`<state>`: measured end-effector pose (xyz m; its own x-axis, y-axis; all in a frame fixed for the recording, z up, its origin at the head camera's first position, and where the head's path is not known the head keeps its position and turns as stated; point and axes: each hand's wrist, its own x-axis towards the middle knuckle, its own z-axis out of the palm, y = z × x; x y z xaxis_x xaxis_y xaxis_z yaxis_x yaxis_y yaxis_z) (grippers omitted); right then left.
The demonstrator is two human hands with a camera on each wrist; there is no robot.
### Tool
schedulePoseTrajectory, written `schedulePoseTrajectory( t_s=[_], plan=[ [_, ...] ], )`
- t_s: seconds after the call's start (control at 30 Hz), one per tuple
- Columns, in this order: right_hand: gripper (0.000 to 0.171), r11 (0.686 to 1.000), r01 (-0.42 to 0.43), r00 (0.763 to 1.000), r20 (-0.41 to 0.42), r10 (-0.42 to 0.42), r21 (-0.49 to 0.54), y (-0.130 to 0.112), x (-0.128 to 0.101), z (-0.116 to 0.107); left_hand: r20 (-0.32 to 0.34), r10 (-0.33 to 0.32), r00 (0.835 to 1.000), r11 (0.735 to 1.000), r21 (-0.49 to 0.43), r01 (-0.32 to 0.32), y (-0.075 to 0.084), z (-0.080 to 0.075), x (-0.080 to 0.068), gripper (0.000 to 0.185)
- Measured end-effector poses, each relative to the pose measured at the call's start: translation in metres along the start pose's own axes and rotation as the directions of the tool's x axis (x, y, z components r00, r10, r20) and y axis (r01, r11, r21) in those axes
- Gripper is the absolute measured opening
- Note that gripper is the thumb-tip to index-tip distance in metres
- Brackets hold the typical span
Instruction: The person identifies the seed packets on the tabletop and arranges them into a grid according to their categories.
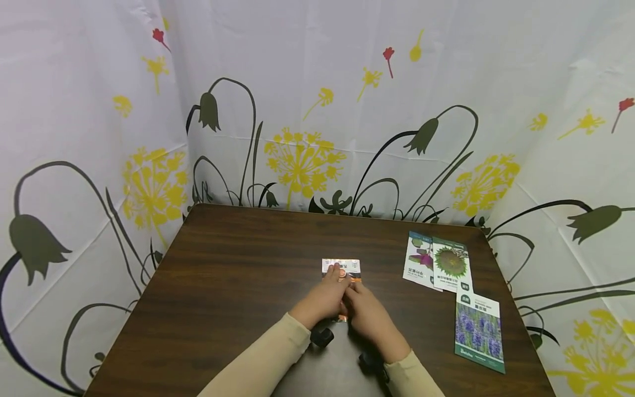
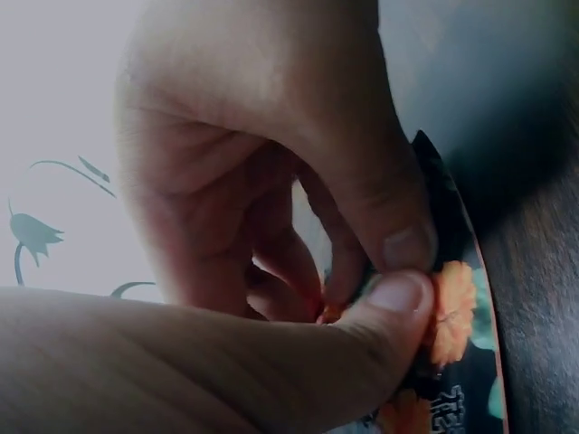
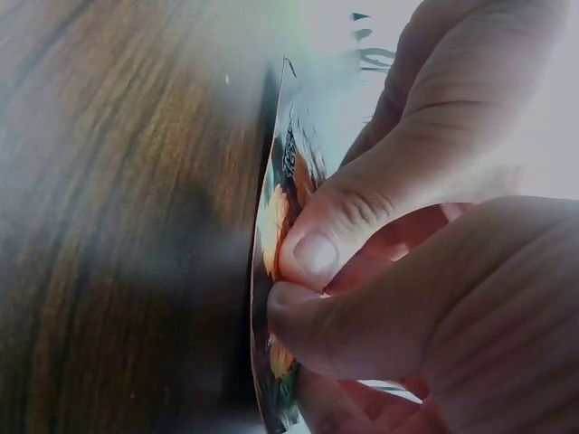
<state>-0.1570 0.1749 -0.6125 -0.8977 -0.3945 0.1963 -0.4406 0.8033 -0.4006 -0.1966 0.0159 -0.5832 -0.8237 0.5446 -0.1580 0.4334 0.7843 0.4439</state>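
Seed packet (image 1: 341, 268) mostly hidden; L hand (image 1: 322, 300) & R hand (image 1: 369, 317) both pinch it.

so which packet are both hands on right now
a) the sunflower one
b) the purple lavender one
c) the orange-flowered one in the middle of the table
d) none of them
c: the left hand and right hand both pinch the orange-flowered packet; the sunflower packet and lavender packet lie untouched to the right.

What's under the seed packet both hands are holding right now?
Bare dark wood table shows around the orange-flower seed packet. The left hand and right hand pinch it and cover its near part, so anything directly beneath is hidden.
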Motion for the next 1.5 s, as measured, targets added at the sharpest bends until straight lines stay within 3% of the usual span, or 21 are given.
schedulePoseTrajectory(
  t_s=[0.17,0.47,0.77,0.83,0.9,1.07,1.23,1.5],
  plan=[
    [0.033,1.000,0.021,1.000,0.000,-0.021,-0.004,-0.004,0.001,0.002,-0.036,0.003,0.999,1.000,-0.008,-0.004,-0.006,0.003,-0.002,0.080],
    [0.045,0.997,0.064,0.997,0.046,-0.066,0.038,-0.004,0.013,0.001,-0.092,-0.053,0.994,0.999,-0.002,0.053,-0.014,0.005,0.004,0.077],
    [0.036,0.992,0.056,0.996,0.064,-0.063,0.109,-0.008,0.031,0.004,-0.048,-0.096,0.994,0.995,0.001,0.096,-0.028,-0.009,0.011,0.078],
    [0.043,0.987,0.082,0.994,0.063,-0.091,0.135,-0.006,0.035,0.006,-0.041,-0.141,0.989,0.990,-0.010,0.141,-0.028,-0.010,0.011,0.078],
    [0.059,0.982,0.132,0.989,0.046,-0.139,0.136,0.004,0.037,0.017,-0.050,-0.181,0.982,0.983,-0.008,0.181,-0.026,-0.010,0.013,0.065],
    [0.090,0.971,0.133,0.988,0.055,-0.147,0.200,0.013,0.042,0.029,-0.023,-0.231,0.973,0.973,0.010,0.231,-0.032,0.000,0.029,0.058],
    [0.094,0.967,0.085,0.990,0.089,-0.109,0.240,0.019,0.052,0.045,0.006,-0.280,0.960,0.960,0.008,0.279,-0.051,0.011,0.046,0.066],
    [0.100,0.970,0.064,0.992,0.090,-0.087,0.233,0.026,0.063,0.063,-0.099,-0.274,0.957,0.961,-0.080,0.267,-0.067,0.019,0.052,0.050]
  ],
)
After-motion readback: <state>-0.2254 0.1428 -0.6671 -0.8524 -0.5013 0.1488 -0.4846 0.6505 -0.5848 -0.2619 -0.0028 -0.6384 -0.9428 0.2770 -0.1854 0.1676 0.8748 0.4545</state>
